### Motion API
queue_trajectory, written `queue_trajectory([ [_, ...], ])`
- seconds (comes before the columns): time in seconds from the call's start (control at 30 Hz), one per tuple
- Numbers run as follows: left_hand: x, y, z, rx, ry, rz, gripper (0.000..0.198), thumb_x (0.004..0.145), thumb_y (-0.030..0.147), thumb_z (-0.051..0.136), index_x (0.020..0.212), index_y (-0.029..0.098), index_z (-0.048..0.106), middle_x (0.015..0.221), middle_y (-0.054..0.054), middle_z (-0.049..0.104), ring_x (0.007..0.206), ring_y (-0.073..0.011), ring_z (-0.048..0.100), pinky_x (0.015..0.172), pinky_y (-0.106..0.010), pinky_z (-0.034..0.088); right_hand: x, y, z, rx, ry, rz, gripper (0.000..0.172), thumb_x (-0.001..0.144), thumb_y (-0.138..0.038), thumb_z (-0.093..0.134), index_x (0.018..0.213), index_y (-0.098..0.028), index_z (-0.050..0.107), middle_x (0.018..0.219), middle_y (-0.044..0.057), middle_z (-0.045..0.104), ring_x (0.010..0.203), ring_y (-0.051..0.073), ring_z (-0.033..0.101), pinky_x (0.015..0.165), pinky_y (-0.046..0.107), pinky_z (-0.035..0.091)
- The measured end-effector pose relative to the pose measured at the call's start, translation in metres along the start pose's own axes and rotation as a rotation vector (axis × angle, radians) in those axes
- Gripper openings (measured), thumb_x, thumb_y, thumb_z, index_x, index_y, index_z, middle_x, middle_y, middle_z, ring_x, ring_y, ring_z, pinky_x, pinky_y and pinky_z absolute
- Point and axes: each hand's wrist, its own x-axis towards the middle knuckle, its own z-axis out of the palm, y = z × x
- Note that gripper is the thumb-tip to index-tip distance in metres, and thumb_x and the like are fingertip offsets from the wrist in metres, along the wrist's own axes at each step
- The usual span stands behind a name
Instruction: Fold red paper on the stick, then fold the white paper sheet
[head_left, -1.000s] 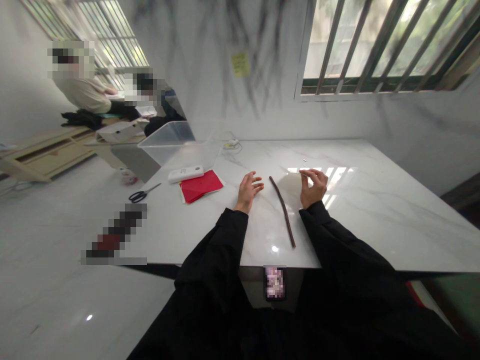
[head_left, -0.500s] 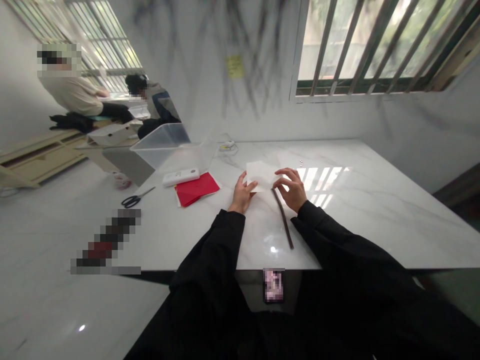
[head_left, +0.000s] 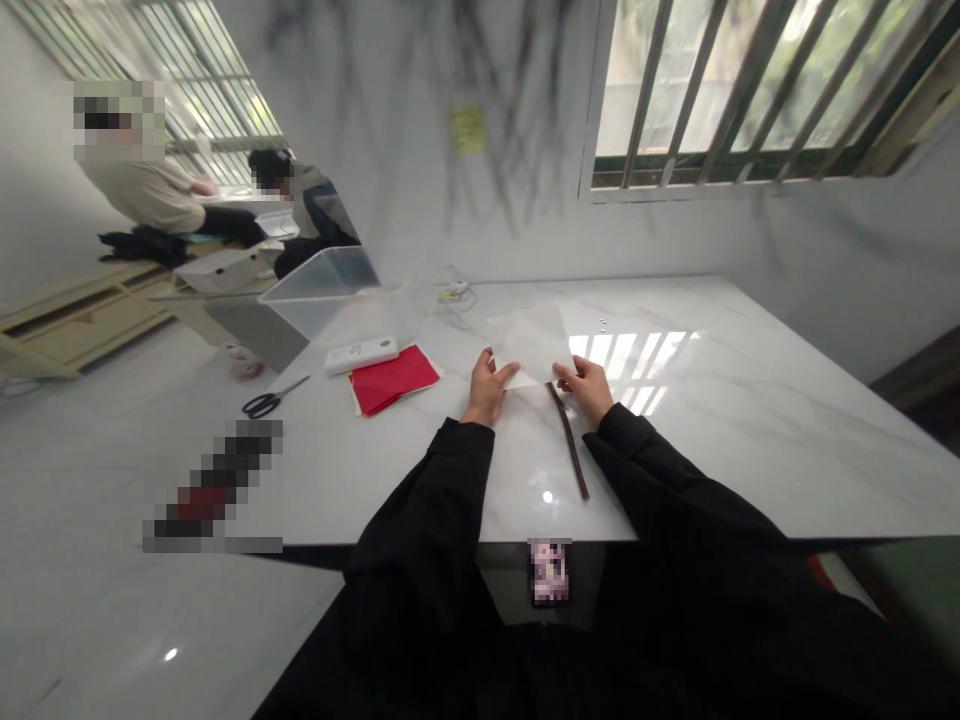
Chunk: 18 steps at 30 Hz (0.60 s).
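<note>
Between my two hands is a thin white sheet of paper (head_left: pixel 531 345), raised a little over the marble-patterned table (head_left: pixel 750 430). My left hand (head_left: pixel 487 388) pinches its near left corner, thumb on top. At the near right corner, my right hand (head_left: pixel 586 388) grips the paper between thumb and fingers. A slim dark brown stick (head_left: pixel 571 450) lies on the table just below the paper, beside my right hand, its far end close to the sheet's near edge.
To the left lie red paper sheets (head_left: pixel 394 380), a white flat case (head_left: pixel 362 355) and black-handled scissors (head_left: pixel 264 403). A clear plastic bin (head_left: pixel 322 300) stands behind them. A phone (head_left: pixel 549 573) is below the table's front edge. Two people sit at the far left.
The white paper has opened out wider to the right. My right hand, earlier with fingers raised and apart at its edge, now grips the right corner. The stick lies as before.
</note>
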Motion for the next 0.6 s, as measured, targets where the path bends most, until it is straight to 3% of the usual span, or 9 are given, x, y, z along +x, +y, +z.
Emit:
queue_trajectory([
  [0.1,0.000,0.001,0.001,-0.023,-0.007,0.013,0.071,0.060,0.026,0.087,0.122,0.024,0.054,0.105,-0.005,0.073,0.094,-0.0219,0.071,0.086,-0.035,0.057,0.003,0.003,-0.002,-0.009,0.031,0.016,0.041,0.070,-0.057,0.077,0.081,-0.019,0.065,0.068,-0.001,0.063,0.058,0.013,0.058,0.056,0.026,0.050],
  [0.23,0.000,0.003,0.000,-0.087,0.008,0.039,0.060,0.062,0.028,0.087,0.113,0.022,0.056,0.106,-0.005,0.073,0.096,-0.0213,0.070,0.090,-0.036,0.056,0.005,0.007,-0.006,-0.034,-0.017,0.031,0.039,0.073,-0.054,0.075,0.085,-0.018,0.069,0.063,-0.001,0.061,0.055,0.013,0.056,0.054,0.027,0.048],
  [0.43,-0.004,0.004,0.000,-0.051,0.029,-0.001,0.062,0.058,0.029,0.090,0.108,0.023,0.055,0.091,0.000,0.070,0.081,-0.0187,0.069,0.076,-0.031,0.056,0.004,0.006,-0.006,-0.158,0.067,0.039,0.033,0.072,-0.049,0.075,0.087,-0.021,0.067,0.055,-0.004,0.057,0.050,0.015,0.054,0.050,0.027,0.045],
  [0.6,-0.009,0.012,0.005,-0.111,-0.089,-0.009,0.063,0.066,0.040,0.090,0.117,0.021,0.059,0.111,-0.007,0.072,0.101,-0.0239,0.071,0.089,-0.036,0.056,0.003,0.005,-0.003,-0.100,0.148,0.050,0.030,0.069,-0.046,0.074,0.078,-0.022,0.060,0.060,-0.004,0.058,0.053,0.014,0.056,0.052,0.027,0.048],
])
